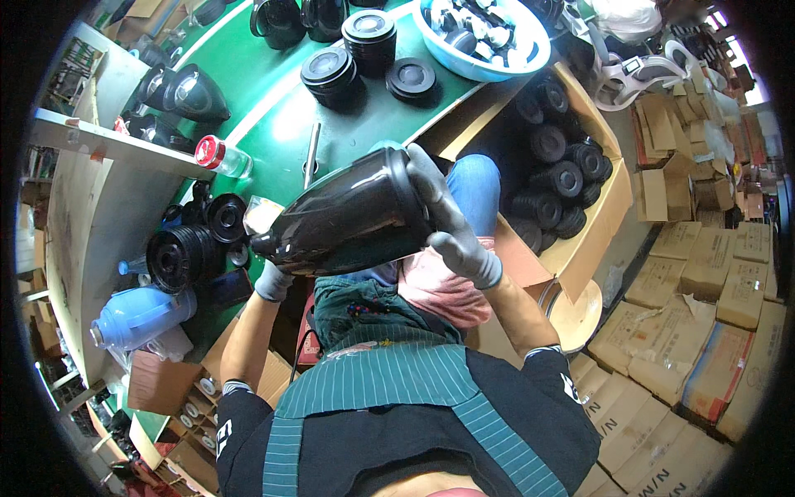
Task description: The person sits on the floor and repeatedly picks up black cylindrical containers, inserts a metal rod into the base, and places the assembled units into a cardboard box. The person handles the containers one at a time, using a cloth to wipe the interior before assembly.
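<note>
A glossy black jug body point(348, 217), tapered toward a small spout-like tip at the left, lies tilted across both my hands above my lap. Around its wide rimmed end on the right, my right hand point(451, 219) is closed in a grey glove, fingers over the rim and thumb below. Under the narrow end is my left hand point(275, 280), also gloved; the jug body hides most of its fingers. Just behind, a metal rod point(312, 153) stands up from the green table point(273, 103). A red-capped clear jar point(224, 156) is farther left.
Stacks of black round lids point(330, 73) stand at the table's far side, beside a light blue basin point(484, 70) of small parts. At right, a carton point(609, 207) holds more black round pieces. A blue flask point(145, 317) and black rings point(175, 258) sit at left.
</note>
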